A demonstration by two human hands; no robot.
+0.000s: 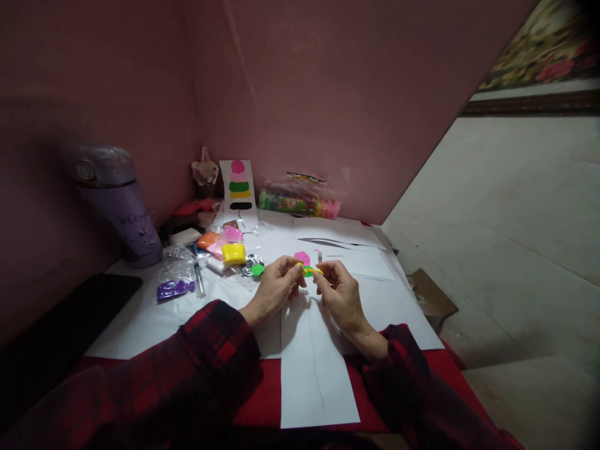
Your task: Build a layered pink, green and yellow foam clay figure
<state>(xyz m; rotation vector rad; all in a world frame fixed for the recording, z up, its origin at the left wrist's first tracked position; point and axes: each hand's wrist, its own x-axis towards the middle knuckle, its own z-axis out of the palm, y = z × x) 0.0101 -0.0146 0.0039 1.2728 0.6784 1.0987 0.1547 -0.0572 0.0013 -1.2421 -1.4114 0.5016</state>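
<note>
My left hand [279,286] and my right hand [342,290] meet over the white paper, each pinching one end of a small yellow and green strip of modelling clay [309,270]. Yellow shows along the strip and at its ends, with green at its middle; fingertips cover part of it. Just beyond lies a textured pink clay piece [302,255], with a small fork [320,257] to its right. Under my hands a long paper strip [316,375] with a thin drawn line hangs over the table's front edge.
To the left lie several clay packets, among them a yellow one [233,254], a purple packet [174,290] and a clear tube [199,280]. A purple bottle [124,212] stands far left near a black flat object [100,319]. A color-swatch card [240,194] leans at the back beside a plastic-wrapped pack [300,201].
</note>
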